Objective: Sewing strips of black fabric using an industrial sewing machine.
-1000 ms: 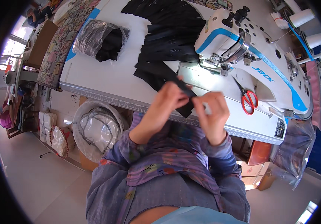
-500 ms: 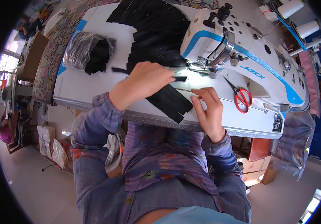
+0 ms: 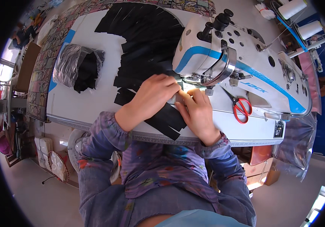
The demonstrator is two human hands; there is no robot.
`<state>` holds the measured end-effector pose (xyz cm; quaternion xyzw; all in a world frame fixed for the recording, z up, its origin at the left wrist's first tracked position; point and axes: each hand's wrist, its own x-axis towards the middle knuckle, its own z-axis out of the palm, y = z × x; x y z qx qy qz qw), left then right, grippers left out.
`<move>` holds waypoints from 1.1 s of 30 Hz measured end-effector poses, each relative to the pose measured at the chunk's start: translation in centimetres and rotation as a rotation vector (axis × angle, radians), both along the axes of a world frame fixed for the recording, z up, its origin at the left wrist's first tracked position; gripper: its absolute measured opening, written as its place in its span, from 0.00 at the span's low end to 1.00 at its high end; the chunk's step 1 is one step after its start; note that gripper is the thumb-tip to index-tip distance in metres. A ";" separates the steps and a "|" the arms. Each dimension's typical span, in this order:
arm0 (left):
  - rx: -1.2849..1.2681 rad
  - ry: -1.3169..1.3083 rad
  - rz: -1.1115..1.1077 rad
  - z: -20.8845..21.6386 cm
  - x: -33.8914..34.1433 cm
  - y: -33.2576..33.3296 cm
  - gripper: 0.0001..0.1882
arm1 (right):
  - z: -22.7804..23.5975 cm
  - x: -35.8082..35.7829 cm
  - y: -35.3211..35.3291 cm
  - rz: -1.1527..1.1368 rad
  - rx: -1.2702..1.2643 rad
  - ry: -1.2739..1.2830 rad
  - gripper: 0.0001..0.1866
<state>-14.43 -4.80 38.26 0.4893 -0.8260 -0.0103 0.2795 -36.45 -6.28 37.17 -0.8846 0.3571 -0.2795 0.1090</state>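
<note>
Just in front of the needle area of a white and blue sewing machine [image 3: 204, 56], my two hands meet with fingertips close together. My left hand [image 3: 153, 92] is closed in a pinch on a black fabric strip [image 3: 124, 97], whose end shows left of the hand. My right hand [image 3: 198, 113] has its fingers bent and pressed together; what they grip is hidden. Below the hands, a stack of black strips [image 3: 166, 123] reaches the table's front edge. A large spread of black strips [image 3: 143, 41] lies behind my left hand.
Red-handled scissors [image 3: 242, 109] lie right of my right hand, under the machine arm. A clear plastic bag [image 3: 66, 66] with black pieces sits at the left. White thread cones [image 3: 310, 29] stand at the far right. A ruler strip [image 3: 151, 137] runs along the table [image 3: 75, 108] edge.
My right hand has moved up and left to join my left hand by the needle area. The left fingertips have shifted slightly right and down. The small strip's right end is now hidden.
</note>
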 end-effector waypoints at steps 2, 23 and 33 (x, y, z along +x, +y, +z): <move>0.039 0.049 0.013 -0.7 0.0 0.3 0.10 | 0.0 0.0 -0.1 0.015 0.041 -0.031 0.24; 0.089 0.046 0.022 -1.0 -0.3 0.5 0.20 | -0.4 0.0 0.0 -0.055 0.042 -0.036 0.23; 0.034 0.054 0.007 -1.1 0.0 -0.3 0.14 | -0.4 -0.2 -0.1 -0.051 0.043 -0.037 0.22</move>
